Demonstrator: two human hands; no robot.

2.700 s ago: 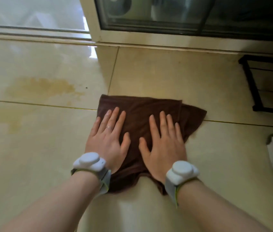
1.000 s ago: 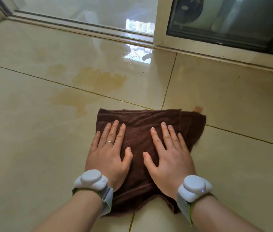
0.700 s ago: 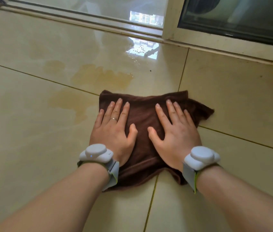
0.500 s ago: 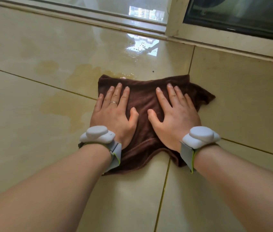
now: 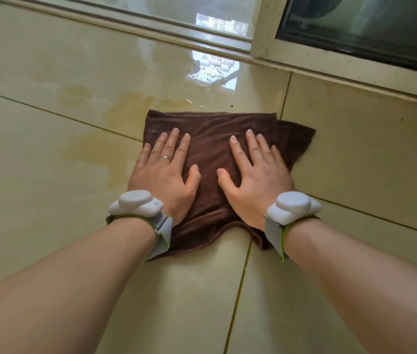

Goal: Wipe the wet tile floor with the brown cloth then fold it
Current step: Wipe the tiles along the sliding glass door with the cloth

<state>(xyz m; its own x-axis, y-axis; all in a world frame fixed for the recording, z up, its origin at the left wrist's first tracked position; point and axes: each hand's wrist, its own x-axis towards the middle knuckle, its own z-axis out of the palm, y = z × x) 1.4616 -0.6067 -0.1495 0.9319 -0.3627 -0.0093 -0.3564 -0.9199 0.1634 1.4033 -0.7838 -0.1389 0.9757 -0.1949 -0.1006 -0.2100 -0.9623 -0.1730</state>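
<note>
Nearest the camera, two bare forearms reach forward from the bottom corners, each wearing a white pod on a grey strap with a green edge: the left wrist device (image 5: 135, 204) and the right wrist device (image 5: 293, 206). Beyond them the left hand (image 5: 165, 175) and the right hand (image 5: 254, 175) lie palm down, side by side with a gap between the thumbs, fingers straight and slightly spread, pressing flat on the brown cloth (image 5: 210, 152). Neither hand curls round anything. A ring (image 5: 164, 157) sits on one finger of the left hand.

The brown cloth lies on the tile floor (image 5: 36, 190), spread roughly square, its near edge rumpled and drawn up in the middle between the wrists. A second layer or corner pokes out at the right, past the top layer's straight edge. The cloth sits across the crossing of two grout lines.

No container shows anywhere in view.

The tile floor is glossy beige. Just left of the cloth and touching its far left corner lies a yellowish wet stain (image 5: 95, 146). Beyond the cloth's far edge a puddle (image 5: 212, 72) mirrors bright daylight, with dark specks in it. Farthest off runs a sliding door track (image 5: 125, 19) along the floor, and at right a cream window frame (image 5: 266, 29) with dark glass.
</note>
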